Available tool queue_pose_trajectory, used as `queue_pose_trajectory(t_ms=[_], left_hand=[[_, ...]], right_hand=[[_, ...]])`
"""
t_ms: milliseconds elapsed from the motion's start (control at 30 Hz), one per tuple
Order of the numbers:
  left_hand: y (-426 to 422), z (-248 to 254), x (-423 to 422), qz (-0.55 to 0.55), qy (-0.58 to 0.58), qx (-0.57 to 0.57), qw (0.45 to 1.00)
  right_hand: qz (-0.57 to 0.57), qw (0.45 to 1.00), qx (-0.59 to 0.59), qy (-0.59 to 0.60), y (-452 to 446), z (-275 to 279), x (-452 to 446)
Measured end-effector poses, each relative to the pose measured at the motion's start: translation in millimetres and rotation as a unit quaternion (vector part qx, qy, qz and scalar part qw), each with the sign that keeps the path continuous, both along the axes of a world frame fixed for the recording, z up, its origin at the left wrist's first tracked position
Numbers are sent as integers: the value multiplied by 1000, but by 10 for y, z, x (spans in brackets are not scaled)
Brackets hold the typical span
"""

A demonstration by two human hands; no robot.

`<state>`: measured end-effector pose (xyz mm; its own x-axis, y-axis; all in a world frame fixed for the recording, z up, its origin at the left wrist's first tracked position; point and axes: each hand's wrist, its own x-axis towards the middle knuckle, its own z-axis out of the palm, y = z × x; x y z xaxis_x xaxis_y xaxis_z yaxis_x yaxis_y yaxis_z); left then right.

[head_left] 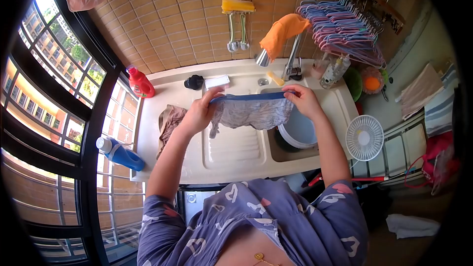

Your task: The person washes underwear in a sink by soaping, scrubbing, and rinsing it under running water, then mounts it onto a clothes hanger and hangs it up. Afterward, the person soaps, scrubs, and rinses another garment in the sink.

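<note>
A pair of wet-looking grey underpants [253,113] with a blue waistband is stretched out over the sink. My left hand [199,112] grips one end of the waistband, and my right hand [301,101] pinches the other end. The cloth hangs down between them, wrinkled, above the ribbed washboard part of the sink [231,155]. Below my right hand, a white bucket [298,130] sits in the basin, partly hidden by the cloth and arm. A brown crumpled cloth [171,123] lies on the counter left of my left hand.
A red bottle [141,83] and a blue bottle [120,153] stand by the window. Behind are a black object [193,82], a white box [217,83] and a faucet [292,59] draped with an orange cloth [283,33]. Hangers [342,27] and a fan [364,138] are at right.
</note>
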<state>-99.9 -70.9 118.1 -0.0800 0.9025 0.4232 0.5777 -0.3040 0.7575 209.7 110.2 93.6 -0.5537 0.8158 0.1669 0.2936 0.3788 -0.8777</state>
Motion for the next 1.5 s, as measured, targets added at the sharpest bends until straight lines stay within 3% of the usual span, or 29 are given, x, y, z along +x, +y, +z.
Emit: queue_pose_trajectory(t_ms=[33,100,133,167,300,367,400,433,500,567,633,667,700,800,933,967,1033,1100,1133,1167,1200,1233,1300,1333,1367,1467,1500], left_hand=[[20,29,-29,0,0,0,1000],[49,111,-123,-21,135,-137,981],[120,0,-201,-59,146,-70,985],[175,-110,-263,-59,146,-70,985],[281,-152,-251,65,155,-139,976],[411,-195,-219,174,66,-166,968],[501,-300,-167,231,40,-94,968],[542,-279,-77,257,41,-71,963],[697,-387,56,276,117,20,954],[762,-487,89,248,163,18,955],[771,-480,147,234,235,-72,941],[791,-445,136,236,235,-69,940],[800,-416,101,226,259,-123,931],[808,-386,-47,175,312,-274,893],[903,-382,-168,121,349,-330,869],[914,-326,-143,118,351,-330,868],[945,-66,-20,104,339,-240,904],[835,191,203,161,270,-141,939],[884,-31,166,129,334,-213,909],[872,-282,131,90,396,-287,868],[873,-325,122,68,415,-419,805],[930,-400,7,29,310,-456,834],[1063,-807,-212,-14,297,-314,902],[926,-301,29,-10,191,-385,903],[881,-65,137,13,170,-400,901],[839,261,177,30,170,-312,934],[788,190,207,29,170,-310,935]], right_hand=[[19,1000,13,19,-29,30,12],[37,998,23,39,-111,156,54],[63,994,87,-5,-181,282,86],[89,983,151,-49,-242,390,106],[128,963,224,-77,-528,541,137],[131,929,328,-110,-688,579,98],[105,930,338,-101,-761,535,62],[104,930,338,-100,-785,490,-2],[-49,955,246,-161,-786,331,-106],[-84,958,227,-156,-604,116,-152],[-124,929,310,-158,-446,-109,-184],[-51,935,248,-247,-362,-257,-167],[-50,936,249,-245,-357,-310,-161],[135,903,305,-269,-350,-445,-99],[70,905,253,-335,-36,-445,-106],[41,925,149,-346,4,-97,-80],[-18,935,183,-302,151,140,-30],[-60,934,232,-265,34,133,-71],[-102,928,280,-224,-26,97,-86],[-45,931,174,-318,6,-241,-40],[-17,913,146,-381,-72,-384,-9],[6,888,135,-439,13,-339,-13],[-10,904,152,-400,113,-59,-21],[-10,923,139,-360,8,-84,-8],[8,931,173,-322,93,-150,34],[15,933,160,-322,-114,345,70],[-37,937,224,-265,-271,436,62]])
